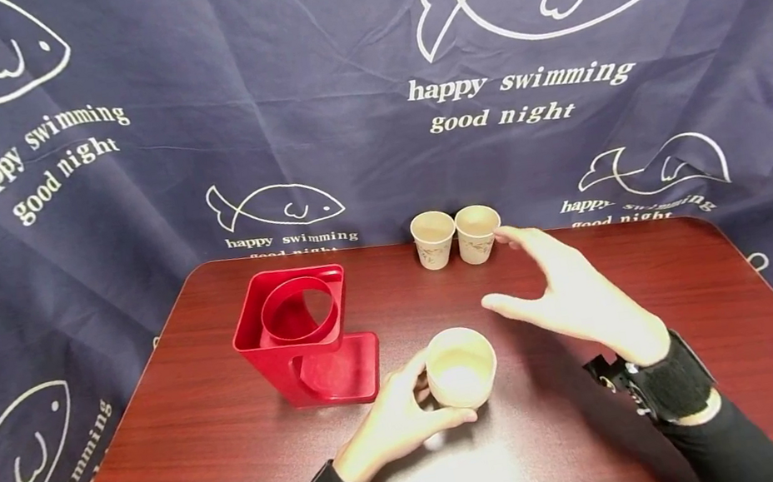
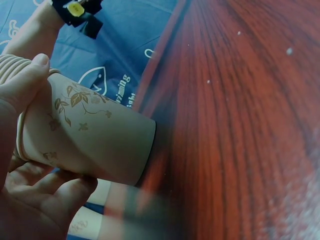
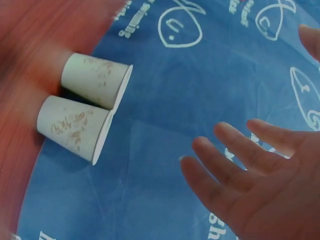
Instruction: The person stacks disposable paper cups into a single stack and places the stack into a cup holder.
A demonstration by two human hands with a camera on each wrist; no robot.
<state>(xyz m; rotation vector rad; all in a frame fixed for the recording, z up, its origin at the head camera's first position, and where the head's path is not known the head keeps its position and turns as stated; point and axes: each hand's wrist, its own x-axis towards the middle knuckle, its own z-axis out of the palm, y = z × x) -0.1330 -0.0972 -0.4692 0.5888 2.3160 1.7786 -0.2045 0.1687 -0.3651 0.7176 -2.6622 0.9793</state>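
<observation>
My left hand [image 1: 398, 420] grips a stack of paper cups [image 1: 463, 376] near the middle of the table, thumb on one side and fingers on the other. Several nested rims show at the top of the stack [image 2: 95, 125] in the left wrist view, along with a brown leaf print. My right hand [image 1: 577, 295] is in the air, empty, its thumb and fingers spread apart. Beyond it, side by side at the back edge, stand a left paper cup [image 1: 434, 254] and a right paper cup [image 1: 476, 249], both upright; the right fingertips overlap the right cup's rim in the head view.
A red plastic stand [image 1: 279, 376] with a round ring at the top and a flat base stands left of the cup stack. The reddish wooden table [image 1: 187, 466] meets a blue fish-print curtain [image 1: 363, 93] at the back and sides.
</observation>
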